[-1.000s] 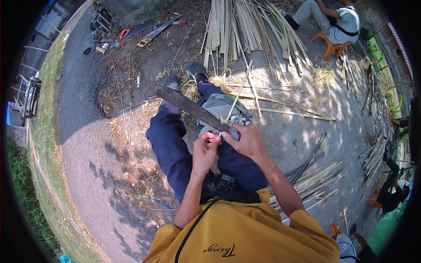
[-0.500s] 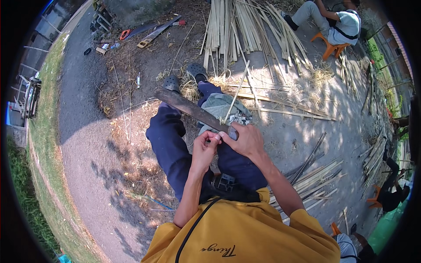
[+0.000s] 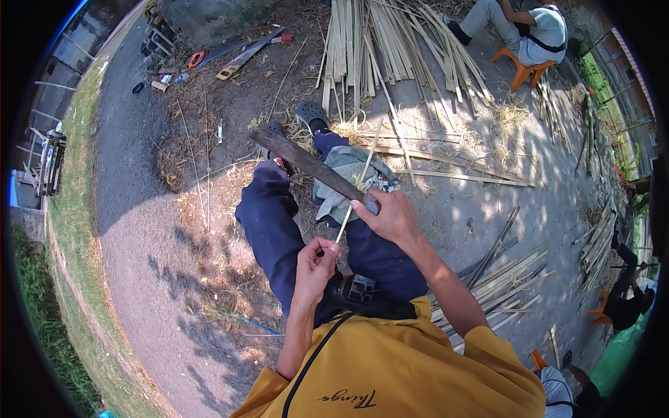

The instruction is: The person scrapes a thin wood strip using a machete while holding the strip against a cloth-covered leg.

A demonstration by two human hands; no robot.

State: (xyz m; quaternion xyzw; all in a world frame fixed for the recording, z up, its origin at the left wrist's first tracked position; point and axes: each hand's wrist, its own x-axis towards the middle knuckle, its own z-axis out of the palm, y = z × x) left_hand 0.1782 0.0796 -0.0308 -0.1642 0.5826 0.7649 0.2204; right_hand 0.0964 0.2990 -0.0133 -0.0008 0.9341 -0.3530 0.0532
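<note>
My left hand (image 3: 313,270) is closed in a pinch on the lower end of a thin pale bamboo strip (image 3: 371,153). The strip runs up and away, crossing a long dark brown tool (image 3: 306,159) that looks like a long-handled knife; its blade is mostly hidden. My right hand (image 3: 394,217) is wrapped round the tool's near end, thumb against the strip where the two cross. A grey-green cloth (image 3: 380,175) lies over my right leg beneath them. Pale shavings sit at the crossing.
A large pile of bamboo slats (image 3: 355,49) lies ahead, more slats (image 3: 502,285) at right. Handsaws (image 3: 251,54) rest on the ground far left. Curly shavings (image 3: 512,118) are scattered about. A person (image 3: 543,35) sits on an orange stool (image 3: 519,70) at far right; others sit lower right.
My left hand has drawn back toward my body with the strip's end, so more strip shows between my hands. My right hand stays on the tool.
</note>
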